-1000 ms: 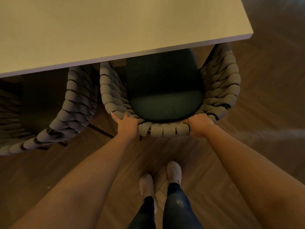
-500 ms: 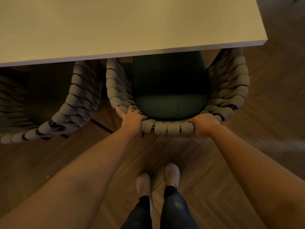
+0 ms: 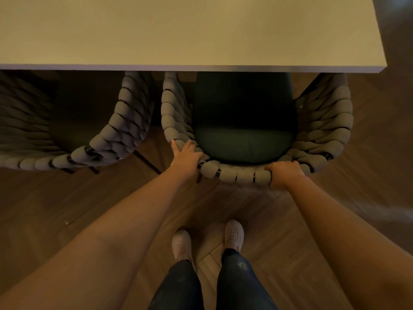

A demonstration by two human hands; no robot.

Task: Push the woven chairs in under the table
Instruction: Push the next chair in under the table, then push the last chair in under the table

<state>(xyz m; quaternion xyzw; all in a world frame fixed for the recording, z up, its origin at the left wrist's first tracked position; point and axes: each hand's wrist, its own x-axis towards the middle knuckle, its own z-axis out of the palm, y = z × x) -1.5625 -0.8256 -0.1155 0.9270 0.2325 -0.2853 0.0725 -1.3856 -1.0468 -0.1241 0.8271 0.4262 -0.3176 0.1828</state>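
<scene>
Farthest out from the counter (image 3: pixel 178 30), two pale shoes (image 3: pixel 182 245) stand on the wooden floor (image 3: pixel 67 198). Closer to the counter, the left hand (image 3: pixel 185 156) and right hand (image 3: pixel 286 173) hold the back rim of a woven chair (image 3: pixel 234 173). The right fingers (image 3: pixel 274 167) curl round the rim. The left fingers fold over its corner, thumb stretched along it. The chair's front sits under the counter edge and its back juts out, with a dark cushion (image 3: pixel 243 144) on the seat. A second chair (image 3: pixel 120 135) stands just beside it, also partly under the counter.
</scene>
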